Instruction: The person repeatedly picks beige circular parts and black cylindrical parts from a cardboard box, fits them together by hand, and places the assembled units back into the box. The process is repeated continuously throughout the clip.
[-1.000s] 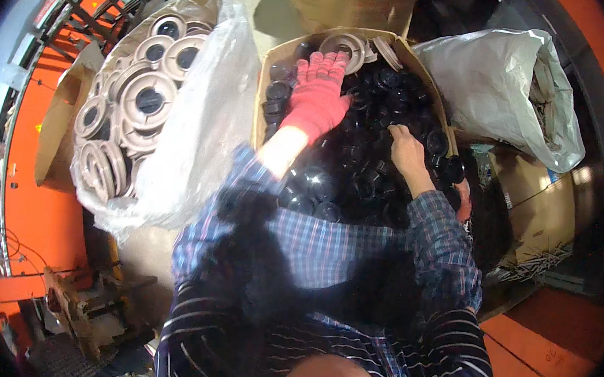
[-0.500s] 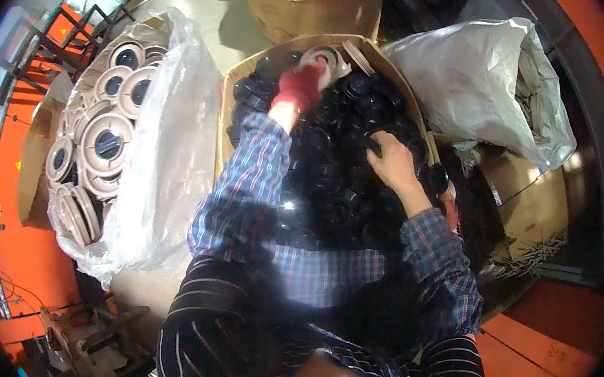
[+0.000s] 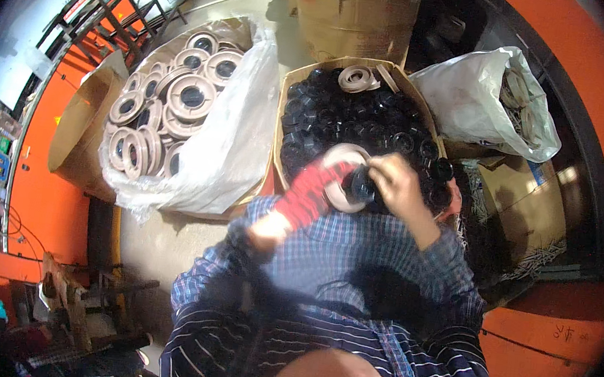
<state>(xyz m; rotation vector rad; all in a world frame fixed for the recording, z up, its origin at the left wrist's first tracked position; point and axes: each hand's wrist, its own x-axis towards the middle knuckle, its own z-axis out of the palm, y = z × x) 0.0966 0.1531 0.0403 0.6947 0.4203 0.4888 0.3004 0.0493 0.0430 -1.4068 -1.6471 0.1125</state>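
Observation:
In front of my body, my left hand [image 3: 313, 190], in a red glove, grips a beige plastic ring [image 3: 351, 152] by its left side. My bare right hand [image 3: 399, 185] pinches a round black plastic part [image 3: 360, 184] and holds it at the ring's middle. Whether the part is seated in the ring I cannot tell. Beneath and beyond both hands, a carton [image 3: 280, 124] holds many loose black parts [image 3: 343, 108]. A few more beige rings [image 3: 357, 79] lie on these parts at the far end.
To the left, a carton lined with clear plastic [image 3: 228, 159] holds beige rings with black centres [image 3: 192, 96]. A white sack [image 3: 463, 88] of beige scrap leans at the right. A tall carton [image 3: 356, 19] stands behind. Orange machinery [image 3: 62, 218] borders the left side.
My left hand has come back from the carton's far end with a beige ring. My right hand has lifted a black part from the pile, and both hands have met near my body.

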